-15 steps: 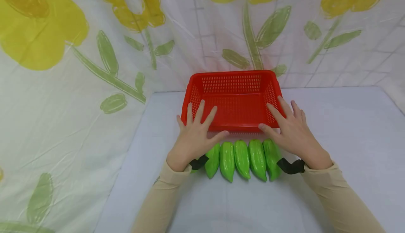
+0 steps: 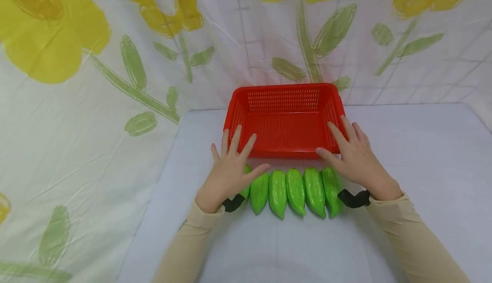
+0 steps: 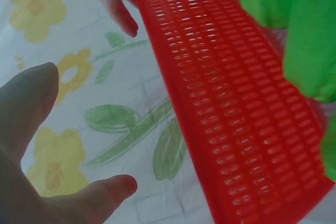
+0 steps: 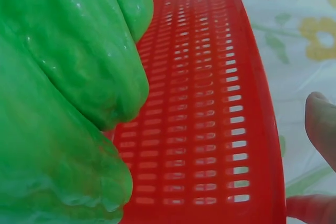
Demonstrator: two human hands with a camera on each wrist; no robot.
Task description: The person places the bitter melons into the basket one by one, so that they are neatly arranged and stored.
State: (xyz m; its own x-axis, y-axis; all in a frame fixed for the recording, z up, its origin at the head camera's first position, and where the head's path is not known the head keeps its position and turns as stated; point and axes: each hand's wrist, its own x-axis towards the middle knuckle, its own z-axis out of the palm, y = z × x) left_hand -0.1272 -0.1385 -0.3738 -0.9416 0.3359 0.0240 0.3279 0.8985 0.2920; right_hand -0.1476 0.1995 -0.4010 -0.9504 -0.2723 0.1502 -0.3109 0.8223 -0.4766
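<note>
A red plastic basket [image 2: 284,154] with slotted walls stands on the table, nothing inside it. Several glossy green, pepper-like vegetables [image 2: 277,193] lie side by side in a row before it, narrow tips toward me. My left hand [image 2: 226,174], fingers spread, hovers over the row's left end, by the basket's front left corner. Over the right end is my right hand [image 2: 359,159], fingers also spread, by the front right corner. Both hold nothing. In the right wrist view a fingertip [image 4: 310,208] appears very close to the rim; contact cannot be told.
The white tabletop [image 2: 423,167] extends to both sides of the basket. Behind it hangs a white cloth [image 2: 230,39] printed with yellow flowers and green leaves. Black bands [image 2: 353,198] circle both wrists.
My left hand has shifted left and slightly toward me, uncovering more of the leftmost green vegetables. The right hand stays almost in place. The basket and the row have not visibly moved on the table.
</note>
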